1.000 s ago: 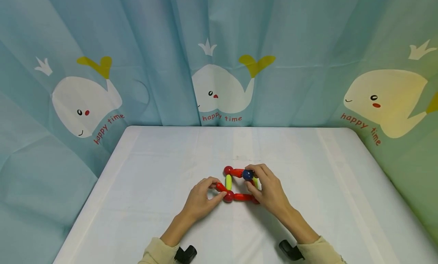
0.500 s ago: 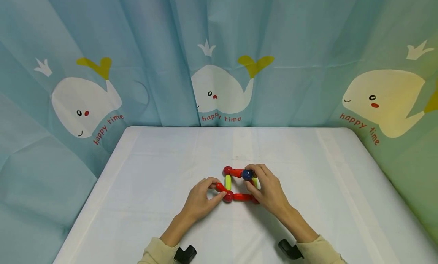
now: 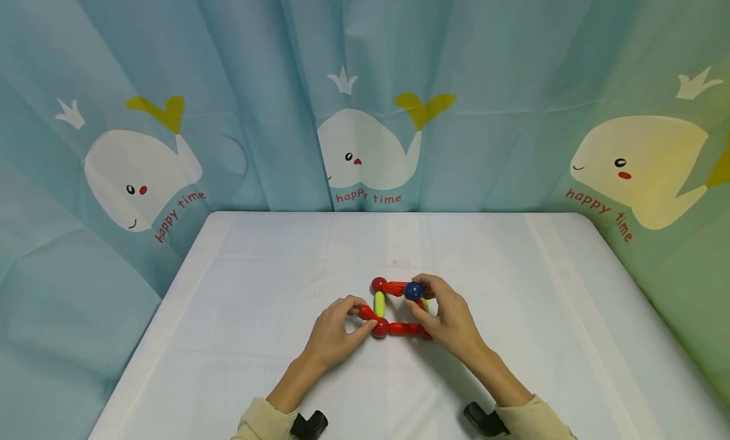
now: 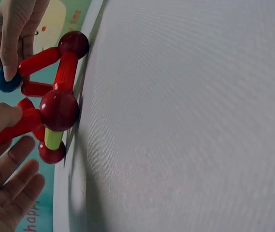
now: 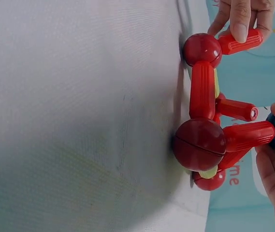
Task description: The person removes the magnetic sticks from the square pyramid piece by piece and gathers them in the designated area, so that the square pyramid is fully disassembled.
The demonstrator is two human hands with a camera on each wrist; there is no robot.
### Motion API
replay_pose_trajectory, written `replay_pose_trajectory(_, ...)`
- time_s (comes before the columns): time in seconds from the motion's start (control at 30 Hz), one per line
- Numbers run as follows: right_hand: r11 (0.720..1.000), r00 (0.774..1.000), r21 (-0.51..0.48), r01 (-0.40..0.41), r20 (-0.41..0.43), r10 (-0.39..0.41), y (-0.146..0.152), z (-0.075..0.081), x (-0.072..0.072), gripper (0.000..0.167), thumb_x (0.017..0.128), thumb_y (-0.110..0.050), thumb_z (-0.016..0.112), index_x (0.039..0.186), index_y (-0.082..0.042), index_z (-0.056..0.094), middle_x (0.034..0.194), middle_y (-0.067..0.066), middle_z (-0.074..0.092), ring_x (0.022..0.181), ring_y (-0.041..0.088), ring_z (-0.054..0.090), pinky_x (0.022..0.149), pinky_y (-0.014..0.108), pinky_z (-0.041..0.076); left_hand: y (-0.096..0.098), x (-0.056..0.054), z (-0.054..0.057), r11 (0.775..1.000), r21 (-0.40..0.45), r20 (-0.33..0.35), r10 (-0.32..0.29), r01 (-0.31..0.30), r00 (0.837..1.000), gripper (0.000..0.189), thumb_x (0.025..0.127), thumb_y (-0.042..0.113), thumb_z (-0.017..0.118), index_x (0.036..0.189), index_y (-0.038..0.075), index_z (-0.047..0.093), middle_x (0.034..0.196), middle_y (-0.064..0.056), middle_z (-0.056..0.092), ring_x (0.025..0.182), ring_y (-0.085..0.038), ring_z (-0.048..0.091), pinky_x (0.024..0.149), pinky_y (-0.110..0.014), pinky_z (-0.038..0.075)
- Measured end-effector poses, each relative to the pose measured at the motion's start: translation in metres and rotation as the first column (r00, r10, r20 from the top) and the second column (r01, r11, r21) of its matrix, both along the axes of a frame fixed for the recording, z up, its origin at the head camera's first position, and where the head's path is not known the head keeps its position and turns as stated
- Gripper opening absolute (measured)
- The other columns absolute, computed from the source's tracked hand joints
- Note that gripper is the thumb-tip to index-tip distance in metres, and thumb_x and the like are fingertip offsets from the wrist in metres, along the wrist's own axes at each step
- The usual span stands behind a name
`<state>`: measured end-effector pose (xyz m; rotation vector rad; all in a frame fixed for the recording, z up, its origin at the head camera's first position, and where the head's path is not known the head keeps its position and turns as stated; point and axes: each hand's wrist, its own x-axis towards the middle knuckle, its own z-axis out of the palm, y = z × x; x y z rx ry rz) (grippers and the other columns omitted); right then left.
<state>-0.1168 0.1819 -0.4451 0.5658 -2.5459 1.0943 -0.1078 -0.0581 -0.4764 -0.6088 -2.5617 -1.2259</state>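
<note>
A frame of red magnetic rods, yellow-green rods (image 3: 379, 304) and dark red balls (image 3: 379, 284) stands on the table. My left hand (image 3: 333, 332) pinches a slanting red rod (image 4: 20, 126) that rises from the near-left red ball (image 3: 381, 328). My right hand (image 3: 453, 316) holds a blue ball (image 3: 413, 291) between thumb and fingers, above the frame's right side. In the right wrist view, a leaning red rod (image 5: 249, 135) reaches from the near-right red ball (image 5: 200, 145) up to that blue ball. A second rod leans toward it from behind. Part of the frame's right side is hidden by my right hand.
The white table (image 3: 274, 256) extends around the frame on all sides. Behind it hangs a blue-green curtain (image 3: 502, 161) with whale prints. A black device (image 3: 310, 424) sits at my left wrist, another black device (image 3: 485, 420) at my right.
My right hand's fingers shift slightly around the blue ball. My left hand and the frame stay where they were.
</note>
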Motion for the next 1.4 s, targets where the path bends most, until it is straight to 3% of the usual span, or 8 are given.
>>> replay_pose_trajectory(0.13,1.000,1.000,-0.015,-0.004,0.000,0.004,0.000,0.003,0.000,0.046,0.082,-0.001,0.084,0.122,-0.001,0.062,0.110,0.008,0.071,0.093,0.022,0.068,0.081,0.050,0.057,0.006,0.007,0.005,0.996,-0.013,-0.205,0.089,-0.094,0.975,0.042,0.078,0.020,0.090,0.111,0.006,0.068,0.097,-0.002,0.071,0.091,-0.017,0.067,0.079,-0.033,0.057)
replay_pose_trajectory(0.3,0.999,1.000,-0.037,-0.017,-0.024,0.016,0.000,0.007,-0.001,0.044,0.079,0.000,0.086,0.118,-0.002,0.065,0.108,0.006,0.072,0.091,0.021,0.068,0.080,0.049,0.057,0.021,0.016,0.020,0.992,0.028,-0.537,0.120,-0.124,0.835,0.034,0.074,0.017,0.088,0.100,0.005,0.070,0.079,0.000,0.067,0.070,-0.015,0.063,0.064,-0.026,0.051)
replay_pose_trajectory(0.37,0.999,0.999,-0.048,-0.022,-0.028,0.021,0.000,0.008,-0.002,0.043,0.079,0.001,0.086,0.117,-0.002,0.065,0.107,0.005,0.072,0.091,0.020,0.068,0.079,0.049,0.057,0.029,0.020,0.025,0.995,0.028,-0.570,0.093,-0.094,0.816,0.029,0.074,0.015,0.086,0.096,0.006,0.069,0.074,0.002,0.065,0.064,-0.013,0.059,0.061,-0.020,0.048)
replay_pose_trajectory(0.5,0.998,0.999,-0.055,-0.025,-0.034,0.023,0.000,0.008,-0.003,0.041,0.078,0.000,0.086,0.114,-0.003,0.067,0.101,0.002,0.072,0.088,0.019,0.068,0.077,0.042,0.057,0.044,0.028,0.027,1.000,0.016,-0.405,-0.010,0.018,0.914,0.021,0.079,0.011,0.084,0.094,0.006,0.071,0.073,0.002,0.069,0.062,-0.009,0.062,0.062,-0.012,0.048)
replay_pose_trajectory(0.63,0.998,0.999,-0.058,-0.028,-0.025,0.026,0.000,0.009,-0.003,0.040,0.077,-0.001,0.087,0.112,-0.005,0.067,0.093,-0.002,0.070,0.082,0.018,0.065,0.072,0.036,0.054,0.057,0.030,0.023,0.993,0.062,-0.017,-0.096,0.097,0.995,0.015,0.088,0.008,0.078,0.099,0.001,0.071,0.077,-0.001,0.073,0.060,-0.001,0.062,0.059,-0.011,0.048)
replay_pose_trajectory(0.77,0.996,0.999,-0.085,-0.037,0.022,0.039,-0.001,0.011,-0.002,0.040,0.078,-0.004,0.088,0.111,-0.006,0.066,0.089,-0.003,0.069,0.080,0.019,0.064,0.071,0.035,0.054,0.071,0.023,0.015,0.965,0.249,0.308,-0.160,0.082,0.938,0.014,0.093,0.005,0.072,0.105,-0.003,0.069,0.071,-0.006,0.071,0.049,0.001,0.059,0.046,-0.016,0.047)
replay_pose_trajectory(0.87,0.992,0.996,-0.115,-0.043,0.066,0.051,-0.002,0.012,0.000,0.039,0.079,-0.006,0.088,0.112,-0.007,0.066,0.090,-0.003,0.070,0.082,0.020,0.065,0.073,0.034,0.054,0.079,0.018,0.008,0.928,0.371,0.387,-0.181,0.027,0.904,0.011,0.094,0.003,0.068,0.105,-0.001,0.068,0.066,-0.008,0.068,0.042,-0.003,0.059,0.041,-0.021,0.047)
replay_pose_trajectory(1.4,0.994,0.999,-0.109,0.024,-0.039,-0.029,0.006,0.020,-0.002,0.043,0.079,0.000,0.086,0.116,-0.001,0.065,0.101,0.005,0.073,0.086,0.020,0.068,0.078,0.027,0.054,0.086,0.008,-0.007,0.874,0.485,0.318,-0.161,-0.015,0.934,0.016,0.096,0.001,0.068,0.111,-0.002,0.067,0.070,-0.012,0.069,0.053,-0.011,0.068,0.050,-0.024,0.055)
